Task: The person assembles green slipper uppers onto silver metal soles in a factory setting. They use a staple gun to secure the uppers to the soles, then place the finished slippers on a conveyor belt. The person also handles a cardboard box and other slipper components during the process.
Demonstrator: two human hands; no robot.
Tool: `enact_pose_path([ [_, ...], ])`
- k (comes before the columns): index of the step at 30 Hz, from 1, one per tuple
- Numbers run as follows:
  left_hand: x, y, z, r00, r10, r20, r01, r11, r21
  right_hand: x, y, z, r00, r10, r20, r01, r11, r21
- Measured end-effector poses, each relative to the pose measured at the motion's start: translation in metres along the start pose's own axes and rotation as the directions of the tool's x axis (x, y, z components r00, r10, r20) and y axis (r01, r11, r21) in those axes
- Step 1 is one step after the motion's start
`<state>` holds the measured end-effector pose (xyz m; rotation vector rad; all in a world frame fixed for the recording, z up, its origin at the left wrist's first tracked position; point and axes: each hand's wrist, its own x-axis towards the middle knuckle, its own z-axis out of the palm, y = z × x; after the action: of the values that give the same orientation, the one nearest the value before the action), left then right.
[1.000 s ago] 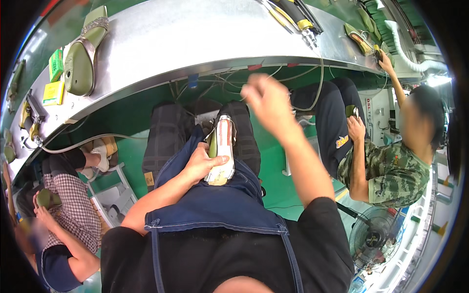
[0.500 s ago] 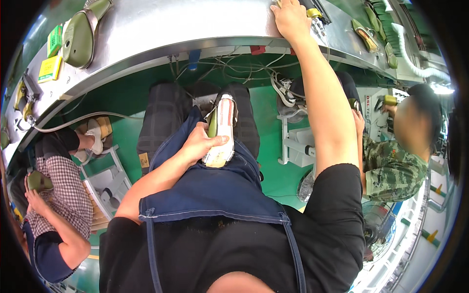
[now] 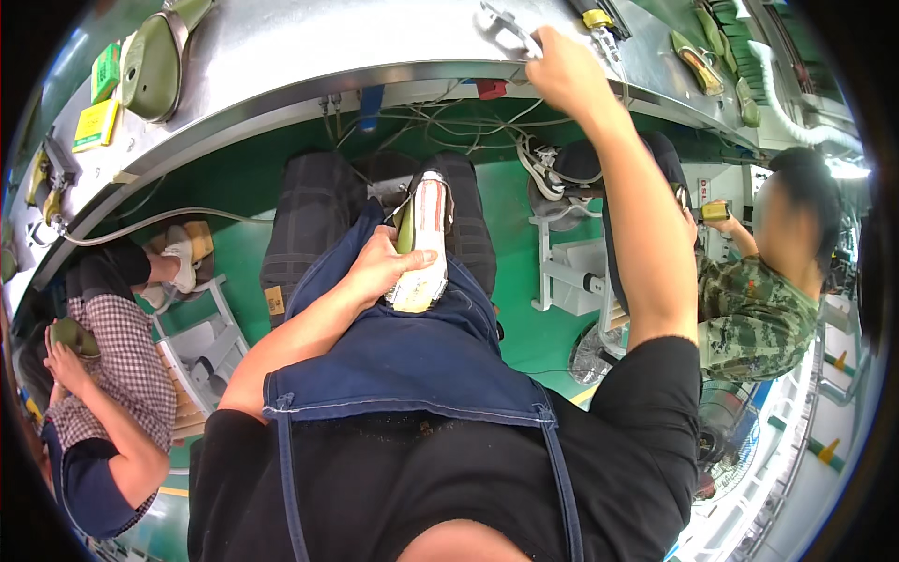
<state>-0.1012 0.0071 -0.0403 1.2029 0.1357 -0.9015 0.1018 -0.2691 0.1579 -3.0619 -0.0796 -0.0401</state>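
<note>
Bottom up on my lap lies an unfinished shoe, its sole side off-white with a reddish strip down the middle and olive green showing along one side. My left hand is closed round its near part, thumb pressed across the bottom. My right arm reaches out to the metal bench, where my right hand is closed on a silver metal hand tool just above the front edge. Glare and blur hide the tool's exact kind. Beside that hand sits another tool with a yellow part.
An olive shoe stands on the bench at far left, near green and yellow boxes. Shoe parts lie at far right. Cables hang under the bench. People sit working on both sides, one in a camouflage shirt.
My right hand has drawn back toward the bench's near edge, and the silver tool now shows in it. The left hand still holds the shoe, barely shifted.
</note>
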Motion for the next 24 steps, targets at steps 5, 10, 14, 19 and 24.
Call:
enact_pose_path([
  [5, -0.001, 0.007, 0.006, 1.0, -0.027, -0.004, 0.027, 0.999, 0.037, -0.138, -0.037, 0.003, 0.977, 0.021, 0.211, -0.078, 0.961, 0.267],
  [10, -0.003, 0.012, 0.006, 1.0, -0.006, -0.023, 0.007, 1.0, 0.017, -0.228, -0.052, 0.048, 0.915, -0.052, 0.401, 0.004, 0.993, 0.119],
  [14, 0.001, 0.011, 0.004, 1.0, 0.008, 0.0, -0.008, 1.0, 0.006, -0.245, -0.064, 0.058, 0.896, -0.022, 0.443, 0.0, 0.999, 0.048],
  [19, -0.002, 0.023, 0.008, 0.999, -0.003, -0.047, 0.005, 0.999, 0.032, -0.245, -0.072, 0.062, 0.893, 0.05, 0.448, -0.038, 0.999, -0.037],
  [24, -0.004, 0.03, 0.01, 0.996, -0.018, -0.088, 0.025, 0.997, 0.073, -0.242, -0.072, 0.066, 0.889, 0.088, 0.45, -0.061, 0.995, -0.075],
])
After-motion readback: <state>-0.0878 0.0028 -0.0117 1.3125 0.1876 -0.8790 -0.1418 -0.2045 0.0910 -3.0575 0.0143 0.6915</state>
